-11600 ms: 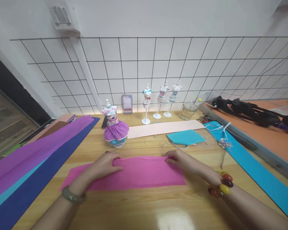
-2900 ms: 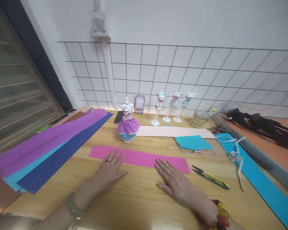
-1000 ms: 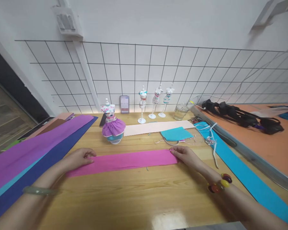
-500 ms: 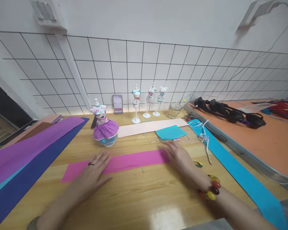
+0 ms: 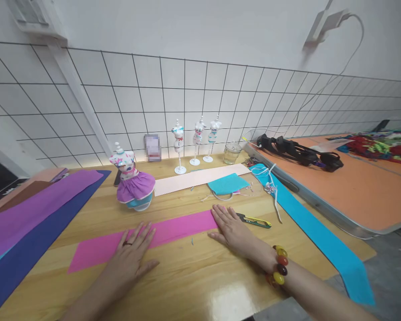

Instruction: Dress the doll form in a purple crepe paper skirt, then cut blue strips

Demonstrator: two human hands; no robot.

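Note:
A long strip of pink fabric (image 5: pixel 183 227) lies flat across the wooden table. My left hand (image 5: pixel 133 249) rests on its left part, fingers spread and palm down. On the strip's right end lies my right hand (image 5: pixel 230 227), also flat with fingers stretched out and covering that end. Just beyond the right fingers is a yellow and black utility knife (image 5: pixel 255 220), lying on the wood. Behind the strip stands a small dress form (image 5: pixel 135 183) wearing a purple skirt. A turquoise fabric piece (image 5: pixel 229 183) and a pale pink strip (image 5: pixel 183 183) lie further back.
Several small white dress forms (image 5: pixel 178 142), a phone (image 5: pixel 153 147) and a glass jar (image 5: pixel 232 152) line the wall. Folded purple fabric (image 5: pixel 47 209) is at left. A blue strip (image 5: pixel 317 232) hangs over the right edge, beside an orange-topped surface (image 5: pixel 321 189) bearing black straps.
My right hand has settled flat on the strip's right end, moving slightly left and down in view. The utility knife is now more visible. The camera view has shifted right.

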